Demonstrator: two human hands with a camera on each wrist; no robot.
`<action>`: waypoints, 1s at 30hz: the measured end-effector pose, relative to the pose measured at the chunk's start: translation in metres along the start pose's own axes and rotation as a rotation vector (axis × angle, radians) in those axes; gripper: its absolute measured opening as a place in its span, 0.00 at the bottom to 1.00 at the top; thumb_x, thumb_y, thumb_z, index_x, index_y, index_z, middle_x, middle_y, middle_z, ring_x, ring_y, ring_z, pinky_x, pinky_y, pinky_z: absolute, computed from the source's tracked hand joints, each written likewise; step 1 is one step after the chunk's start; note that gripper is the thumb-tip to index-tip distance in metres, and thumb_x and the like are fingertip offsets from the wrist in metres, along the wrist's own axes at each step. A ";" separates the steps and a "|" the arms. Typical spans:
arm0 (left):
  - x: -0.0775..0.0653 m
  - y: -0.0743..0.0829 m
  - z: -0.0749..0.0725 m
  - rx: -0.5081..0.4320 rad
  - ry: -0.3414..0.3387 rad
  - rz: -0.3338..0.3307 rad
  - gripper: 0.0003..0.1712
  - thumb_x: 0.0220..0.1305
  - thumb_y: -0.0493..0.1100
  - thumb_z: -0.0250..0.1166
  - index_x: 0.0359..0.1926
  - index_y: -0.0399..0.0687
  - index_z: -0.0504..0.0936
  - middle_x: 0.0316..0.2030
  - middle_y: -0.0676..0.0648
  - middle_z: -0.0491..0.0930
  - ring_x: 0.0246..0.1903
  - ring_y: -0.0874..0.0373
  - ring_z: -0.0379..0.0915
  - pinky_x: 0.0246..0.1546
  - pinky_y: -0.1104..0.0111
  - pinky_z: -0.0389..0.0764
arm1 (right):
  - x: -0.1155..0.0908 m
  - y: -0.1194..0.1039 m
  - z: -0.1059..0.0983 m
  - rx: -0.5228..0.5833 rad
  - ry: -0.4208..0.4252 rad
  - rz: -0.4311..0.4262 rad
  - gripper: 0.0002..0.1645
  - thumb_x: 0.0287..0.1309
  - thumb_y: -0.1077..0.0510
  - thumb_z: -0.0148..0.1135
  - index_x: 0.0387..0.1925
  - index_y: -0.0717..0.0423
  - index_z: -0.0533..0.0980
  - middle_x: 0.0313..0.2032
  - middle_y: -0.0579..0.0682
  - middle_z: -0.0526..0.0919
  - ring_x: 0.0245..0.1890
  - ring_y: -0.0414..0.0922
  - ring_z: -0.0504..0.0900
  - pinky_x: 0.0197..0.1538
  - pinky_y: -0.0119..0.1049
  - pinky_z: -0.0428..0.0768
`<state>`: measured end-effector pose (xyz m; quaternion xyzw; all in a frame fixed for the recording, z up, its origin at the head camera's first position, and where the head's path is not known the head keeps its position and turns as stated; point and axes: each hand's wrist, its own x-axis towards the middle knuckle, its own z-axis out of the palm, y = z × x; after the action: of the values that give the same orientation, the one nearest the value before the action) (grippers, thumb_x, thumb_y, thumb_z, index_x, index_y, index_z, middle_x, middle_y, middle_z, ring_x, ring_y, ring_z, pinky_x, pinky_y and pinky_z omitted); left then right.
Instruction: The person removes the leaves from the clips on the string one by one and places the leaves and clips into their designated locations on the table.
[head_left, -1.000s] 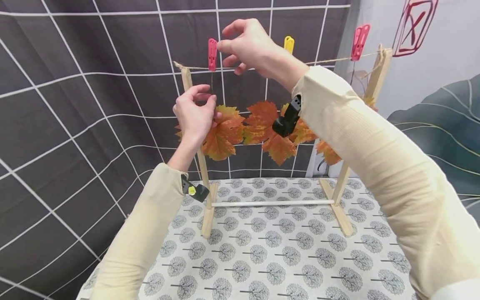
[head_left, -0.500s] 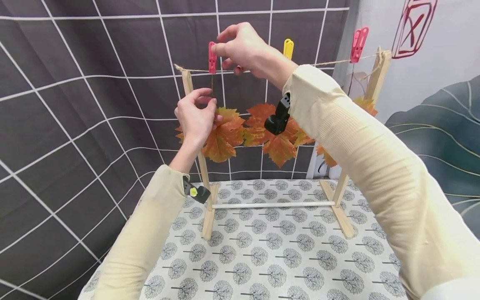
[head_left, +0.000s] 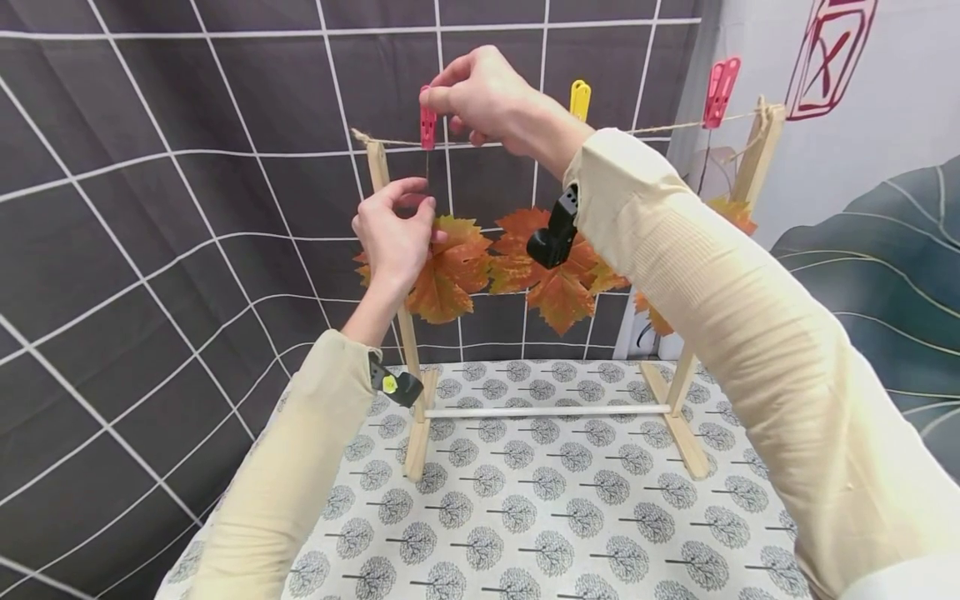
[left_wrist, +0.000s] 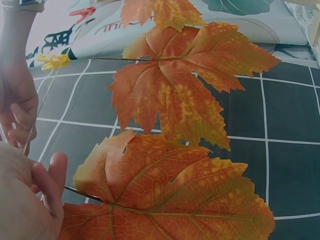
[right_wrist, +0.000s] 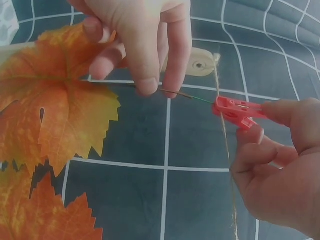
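At the left end of the twine (head_left: 397, 142), a pink clothespin (head_left: 427, 129) stands upright on the line. My right hand (head_left: 495, 96) pinches its top, with thumb and finger on the two handles in the right wrist view. Below it, my left hand (head_left: 393, 229) pinches the thin stem (right_wrist: 175, 92) of an orange artificial maple leaf (head_left: 450, 275). The stem's tip reaches the jaws of the clothespin in the right wrist view. Another orange leaf (left_wrist: 165, 65) hangs beside it, its stem running to a yellow clothespin (left_wrist: 52, 61).
The twine spans a wooden stand with a left post (head_left: 408, 342), a right post (head_left: 757, 154) and a white rod (head_left: 547, 411) low between them. A second pink clothespin (head_left: 721, 93) sits near the right post. A tree-print cloth (head_left: 517, 508) lies under the stand.
My right hand has shifted slightly left, and its fingers have closed from beside the pink clothespin onto its top. The left hand stays at the leaf stem.
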<state>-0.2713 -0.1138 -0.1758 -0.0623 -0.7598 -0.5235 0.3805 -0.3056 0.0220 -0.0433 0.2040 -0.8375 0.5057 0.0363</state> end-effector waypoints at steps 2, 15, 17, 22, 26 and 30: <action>0.001 0.000 0.000 0.003 0.005 0.004 0.12 0.66 0.38 0.66 0.49 0.43 0.87 0.39 0.44 0.86 0.18 0.65 0.80 0.30 0.77 0.75 | 0.000 -0.001 0.000 -0.016 0.005 -0.002 0.18 0.67 0.52 0.63 0.55 0.54 0.79 0.44 0.47 0.78 0.33 0.41 0.72 0.27 0.29 0.71; 0.002 -0.002 -0.001 -0.059 -0.004 -0.003 0.11 0.66 0.35 0.65 0.48 0.41 0.87 0.37 0.42 0.85 0.15 0.68 0.77 0.19 0.79 0.75 | 0.001 -0.001 -0.001 -0.070 0.011 -0.028 0.17 0.68 0.51 0.63 0.55 0.50 0.80 0.47 0.46 0.76 0.32 0.41 0.67 0.25 0.30 0.64; 0.002 -0.002 -0.001 -0.059 -0.002 -0.006 0.11 0.66 0.36 0.65 0.48 0.41 0.87 0.36 0.42 0.84 0.14 0.68 0.77 0.19 0.79 0.75 | 0.002 0.000 -0.001 -0.075 0.020 -0.032 0.16 0.68 0.51 0.63 0.54 0.50 0.80 0.48 0.46 0.77 0.29 0.41 0.65 0.23 0.30 0.61; 0.003 -0.001 -0.001 -0.058 0.005 -0.005 0.11 0.66 0.36 0.65 0.47 0.42 0.87 0.36 0.43 0.84 0.14 0.67 0.78 0.19 0.78 0.76 | 0.002 0.001 0.000 -0.083 0.060 -0.077 0.14 0.68 0.53 0.63 0.51 0.52 0.81 0.47 0.46 0.80 0.43 0.39 0.74 0.46 0.28 0.72; 0.003 -0.001 0.000 -0.058 0.005 0.015 0.11 0.66 0.36 0.65 0.48 0.42 0.87 0.35 0.43 0.84 0.15 0.65 0.78 0.19 0.77 0.77 | 0.002 0.003 0.001 -0.081 0.100 -0.117 0.12 0.67 0.53 0.63 0.49 0.53 0.81 0.43 0.46 0.80 0.49 0.40 0.74 0.55 0.28 0.68; 0.003 -0.001 0.000 -0.065 0.002 0.015 0.12 0.66 0.37 0.65 0.49 0.42 0.87 0.35 0.44 0.84 0.15 0.64 0.78 0.19 0.76 0.78 | 0.002 0.003 0.001 -0.060 0.134 -0.138 0.11 0.67 0.55 0.63 0.47 0.53 0.82 0.41 0.46 0.80 0.45 0.39 0.74 0.50 0.27 0.68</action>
<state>-0.2736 -0.1156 -0.1752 -0.0801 -0.7415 -0.5451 0.3829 -0.3084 0.0222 -0.0459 0.2256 -0.8319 0.4892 0.1330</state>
